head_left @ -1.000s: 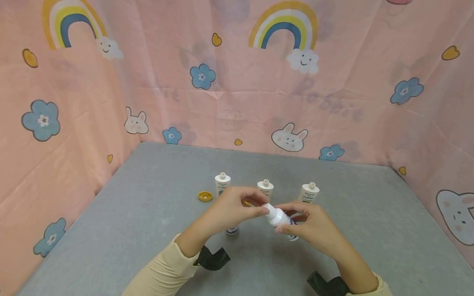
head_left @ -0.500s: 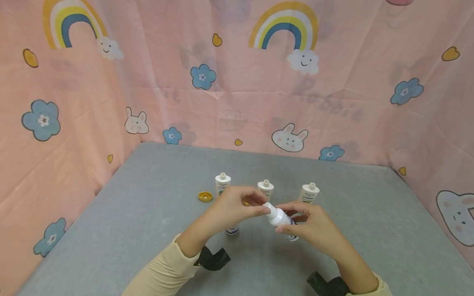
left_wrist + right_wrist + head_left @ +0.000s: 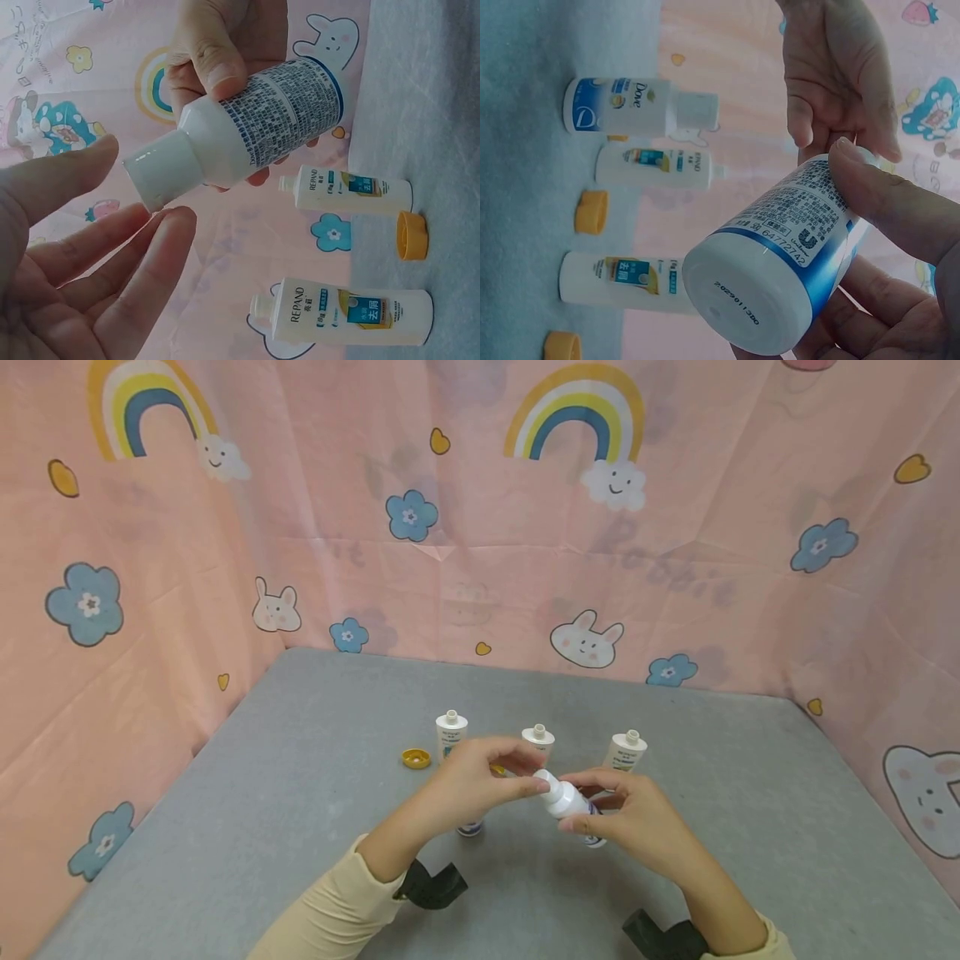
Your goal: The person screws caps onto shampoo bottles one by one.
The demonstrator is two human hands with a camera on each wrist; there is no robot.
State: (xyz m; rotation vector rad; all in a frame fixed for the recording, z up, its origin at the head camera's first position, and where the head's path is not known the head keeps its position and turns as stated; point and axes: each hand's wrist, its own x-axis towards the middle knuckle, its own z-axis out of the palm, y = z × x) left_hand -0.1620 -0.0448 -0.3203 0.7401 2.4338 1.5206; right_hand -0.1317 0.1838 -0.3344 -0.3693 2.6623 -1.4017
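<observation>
While your right hand [image 3: 637, 820] grips the white bottle [image 3: 567, 806] above the desk [image 3: 247, 810], the bottle's long axis leans: the cap [image 3: 165, 170] points up and toward the desk's left edge, the base [image 3: 746, 296] down toward its right edge. Your left hand [image 3: 474, 783] is nearer to the cap, fingers loosely around it, thumb slightly apart, clamping nothing.

Wrinkled pale pink cloth [image 3: 480, 585], crossed by a horizontal crease [image 3: 495, 545], hung along the far side and both flanks of a grey tabletop [image 3: 300, 793]. Its print showed rainbows [image 3: 153, 395] ending in smiling clouds [image 3: 615, 485], blue flowers [image 3: 411, 516], small mustard hearts [image 3: 439, 441] and white rabbit faces [image 3: 585, 641], with faint lettering [image 3: 682, 577] right of the middle. The tabletop had a lightly mottled surface, and soft light left dim shadows [image 3: 555, 877] on it
</observation>
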